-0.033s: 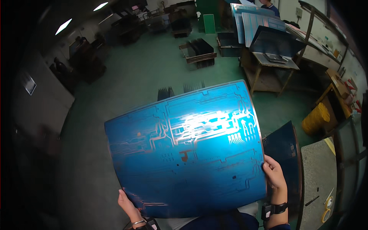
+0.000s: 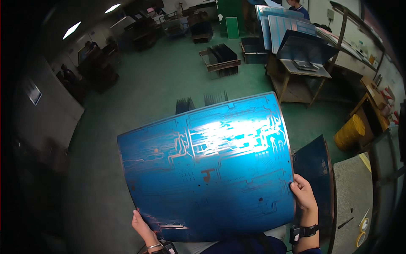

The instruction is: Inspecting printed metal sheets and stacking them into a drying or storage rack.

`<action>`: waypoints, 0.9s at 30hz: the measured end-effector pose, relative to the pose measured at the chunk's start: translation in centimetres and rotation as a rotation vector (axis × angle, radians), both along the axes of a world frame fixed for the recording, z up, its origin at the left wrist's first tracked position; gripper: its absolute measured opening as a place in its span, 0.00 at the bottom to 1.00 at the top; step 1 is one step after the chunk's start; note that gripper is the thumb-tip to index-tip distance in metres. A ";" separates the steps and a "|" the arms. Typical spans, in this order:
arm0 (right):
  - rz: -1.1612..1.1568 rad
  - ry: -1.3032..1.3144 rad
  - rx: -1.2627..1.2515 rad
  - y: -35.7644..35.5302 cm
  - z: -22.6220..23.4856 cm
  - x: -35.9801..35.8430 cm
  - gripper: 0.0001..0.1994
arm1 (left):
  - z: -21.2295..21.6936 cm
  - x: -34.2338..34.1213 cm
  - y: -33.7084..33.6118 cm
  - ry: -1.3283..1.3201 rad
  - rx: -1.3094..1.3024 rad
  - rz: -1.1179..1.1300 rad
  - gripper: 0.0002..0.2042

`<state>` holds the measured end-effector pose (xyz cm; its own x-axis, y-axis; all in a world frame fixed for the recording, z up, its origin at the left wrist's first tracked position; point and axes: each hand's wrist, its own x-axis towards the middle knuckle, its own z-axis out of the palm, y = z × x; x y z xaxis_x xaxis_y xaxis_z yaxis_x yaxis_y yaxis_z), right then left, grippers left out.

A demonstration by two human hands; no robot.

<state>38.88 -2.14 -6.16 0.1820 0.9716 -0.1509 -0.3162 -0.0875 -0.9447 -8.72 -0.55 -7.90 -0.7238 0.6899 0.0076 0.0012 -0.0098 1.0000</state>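
I hold up a large blue circuit board panel [image 2: 207,169] with copper traces, tilted toward the light so its upper middle glares white. My left hand [image 2: 143,228] grips its lower left edge from below. My right hand [image 2: 303,192] grips its right edge, a dark watch on that wrist. The panel hides most of what lies beneath it.
Another dark blue panel [image 2: 315,169] stands behind the right edge. A grey slab [image 2: 353,199] with a pen and tape lies at right. A yellow bin [image 2: 350,132], a wooden table [image 2: 296,76] with panels, racks [image 2: 222,57] on the green floor, and a person [image 2: 298,7] far back.
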 end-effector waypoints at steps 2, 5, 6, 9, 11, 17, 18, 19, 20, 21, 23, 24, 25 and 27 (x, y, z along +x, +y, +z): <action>0.015 -0.045 0.002 0.0 -0.6 0.4 0.14 | -0.2 -0.2 -0.2 0.064 0.011 -0.056 0.17; -0.001 -0.018 0.014 -0.1 -0.3 0.4 0.11 | 0.2 -0.1 -0.4 0.073 0.045 -0.038 0.16; -0.027 -0.019 0.023 -0.3 -0.4 0.4 0.10 | 0.5 0.1 -0.4 0.070 0.051 -0.021 0.16; -0.054 -0.024 0.029 -0.4 -0.3 0.4 0.10 | 0.4 0.3 0.2 0.076 0.054 -0.011 0.17; -0.057 -0.027 0.030 -0.3 -0.4 0.5 0.10 | 0.4 0.4 0.3 0.087 0.055 -0.018 0.17; -0.086 -0.017 0.026 -0.5 -0.6 0.3 0.11 | 0.2 0.7 0.0 0.100 0.070 -0.021 0.17; -0.079 -0.011 0.029 -0.5 -0.8 0.4 0.11 | 0.2 0.7 0.0 0.113 0.078 -0.008 0.17; -0.071 -0.005 0.029 -0.5 -1.0 0.4 0.11 | 0.3 0.8 0.0 0.113 0.082 -0.006 0.17; -0.069 -0.005 0.034 -0.5 -0.9 0.4 0.11 | 0.6 0.9 -0.2 0.115 0.081 -0.012 0.17; -0.071 -0.007 0.032 -0.5 -0.7 0.3 0.10 | 0.7 1.1 -0.2 0.118 0.080 -0.017 0.17; -0.070 -0.006 0.035 -0.5 -0.6 0.2 0.10 | 0.7 1.1 -0.3 0.109 0.091 -0.019 0.17; -0.074 -0.013 0.026 -0.6 -0.7 0.3 0.09 | 0.7 1.1 -0.4 0.100 0.097 -0.024 0.17; -0.080 -0.020 0.017 -0.6 -0.8 0.4 0.09 | 0.7 1.2 -0.3 0.099 0.100 -0.023 0.17; -0.083 -0.031 0.012 -0.7 -1.1 0.5 0.09 | 0.7 1.4 -0.2 0.067 0.090 -0.023 0.17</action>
